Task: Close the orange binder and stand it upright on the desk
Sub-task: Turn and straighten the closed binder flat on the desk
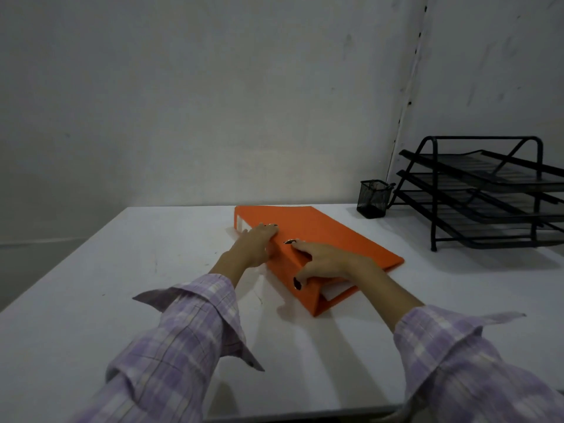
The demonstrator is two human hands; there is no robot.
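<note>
The orange binder (329,233) lies flat on the white desk (122,285), cover down and closed, its spine facing left toward me, white pages showing at the near end. My left hand (250,245) rests against the spine near its far end, fingertips over the top edge. My right hand (323,264) grips the near end of the binder, index finger stretched along the cover and thumb curled down over the spine.
A black mesh pen cup (374,198) stands at the back right of the desk. A black three-tier paper tray (488,190) sits in the right corner by the wall. The grey wall runs close behind the desk's far edge.
</note>
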